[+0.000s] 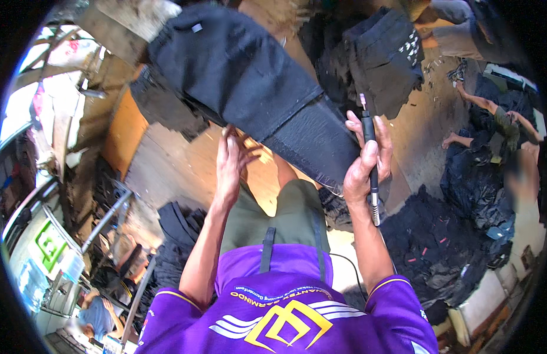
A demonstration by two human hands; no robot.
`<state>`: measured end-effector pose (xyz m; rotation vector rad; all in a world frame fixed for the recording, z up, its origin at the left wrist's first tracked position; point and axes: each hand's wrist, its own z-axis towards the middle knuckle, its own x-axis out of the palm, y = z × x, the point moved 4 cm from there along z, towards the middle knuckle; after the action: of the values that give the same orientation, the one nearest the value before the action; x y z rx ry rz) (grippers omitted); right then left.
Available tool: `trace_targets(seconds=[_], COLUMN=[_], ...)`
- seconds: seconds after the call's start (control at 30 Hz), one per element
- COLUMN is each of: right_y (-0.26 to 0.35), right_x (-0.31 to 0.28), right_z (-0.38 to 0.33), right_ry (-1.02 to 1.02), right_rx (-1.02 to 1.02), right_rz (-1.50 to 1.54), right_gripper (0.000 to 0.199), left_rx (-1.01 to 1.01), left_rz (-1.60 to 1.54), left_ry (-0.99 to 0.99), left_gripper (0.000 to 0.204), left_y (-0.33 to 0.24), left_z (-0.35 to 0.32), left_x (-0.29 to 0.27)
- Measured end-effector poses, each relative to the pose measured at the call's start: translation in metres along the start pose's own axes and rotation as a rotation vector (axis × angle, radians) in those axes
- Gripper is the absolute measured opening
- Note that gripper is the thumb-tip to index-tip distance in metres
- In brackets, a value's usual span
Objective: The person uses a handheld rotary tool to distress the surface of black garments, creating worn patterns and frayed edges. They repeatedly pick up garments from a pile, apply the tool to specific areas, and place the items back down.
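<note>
The fingers of my right hand are wrapped tight around a slim black rotary handpiece, its pink tip pointing up and its metal end hanging below my palm. I see the tip close to the edge of the dark denim garment, which is stretched over a slanted board in front of me, above my knees. My left hand lies with fingers loosely spread and extended toward the garment's lower edge; whether they pinch the cloth, I cannot tell. More dark garments hang just right of the stretched one, and a heap of dark clothing lies on the floor to my right. Another person sits beyond that heap.
</note>
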<state>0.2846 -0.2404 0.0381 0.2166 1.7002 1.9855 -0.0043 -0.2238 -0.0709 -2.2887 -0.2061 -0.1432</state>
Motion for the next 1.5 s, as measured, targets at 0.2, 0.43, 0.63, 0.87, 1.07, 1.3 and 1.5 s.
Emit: trace_targets(seconds=[0.2,0.43,0.63,0.87,1.07,1.3,1.5], right_y=[0.098,0.165,0.218,0.394,0.614,0.627,0.616], right_x=[-0.012,0.073,0.112,-0.021,-0.23,-0.299,-0.267], right_z=[-0.025,-0.063,-0.081,-0.118,-0.181,-0.157,-0.126], right_ry=[0.018,-0.212,-0.216,-0.44,-1.885,-1.757,-1.806], right_rx=[0.126,-0.134,0.164,-0.084,-0.705,-0.109,0.006], right_rz=[0.059,0.261,0.344,-0.414,-1.833,-1.895,-1.841], right_gripper=[0.074,0.066,0.074,0.03,0.09,0.075,0.066], left_rx=[0.045,-0.072,0.152,0.352,0.45,0.52,0.437], left_rz=[0.431,0.101,-0.03,-0.357,-0.13,-0.188,-0.406], left_ry=[0.468,0.84,0.996,0.964,0.794,0.708,0.641], left_gripper=[0.047,0.037,0.026,0.027,0.036,0.036,0.034], left_y=[-0.11,-0.182,-0.229,-0.286,-0.327,-0.329,-0.324], left_z=[-0.12,-0.168,-0.159,-0.083,-0.079,-0.086,-0.081], left_x=[0.012,0.091,0.089,0.059,0.018,-0.017,-0.066])
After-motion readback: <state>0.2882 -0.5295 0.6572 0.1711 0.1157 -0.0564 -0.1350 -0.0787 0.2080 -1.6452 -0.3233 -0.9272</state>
